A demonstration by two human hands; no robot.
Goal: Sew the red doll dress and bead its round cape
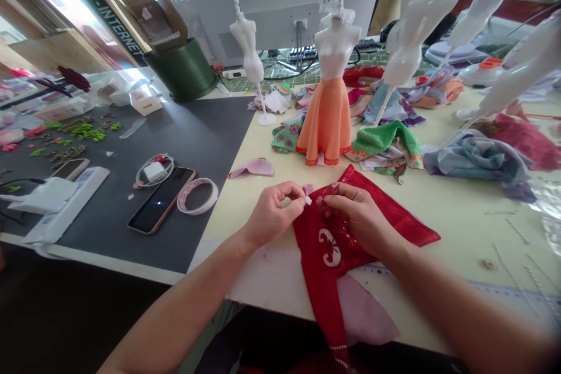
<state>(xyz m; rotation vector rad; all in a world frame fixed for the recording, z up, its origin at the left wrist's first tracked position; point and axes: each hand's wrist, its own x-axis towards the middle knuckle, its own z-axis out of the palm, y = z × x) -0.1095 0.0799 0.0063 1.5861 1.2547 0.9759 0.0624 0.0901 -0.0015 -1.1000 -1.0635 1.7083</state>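
My left hand (277,210) is closed in a pinch on a small white piece, perhaps tape, at the upper edge of a red embroidered cloth (322,286). Just to its right, my right hand (357,210) pinches the top of the same cloth between thumb and fingers. The cloth carries a white curled motif and spreads over the pale table, with one strip hanging past the front edge. Pinkish fabric (363,310) shows beneath its lower part. A small pink scrap (253,168) lies beyond my left hand.
A miniature dress form in an orange skirt (328,117) stands ahead, among fabric scraps (388,143) and other white forms (248,47). On the dark mat at left are a phone (161,201), a tape roll (197,210) and a power strip (70,201).
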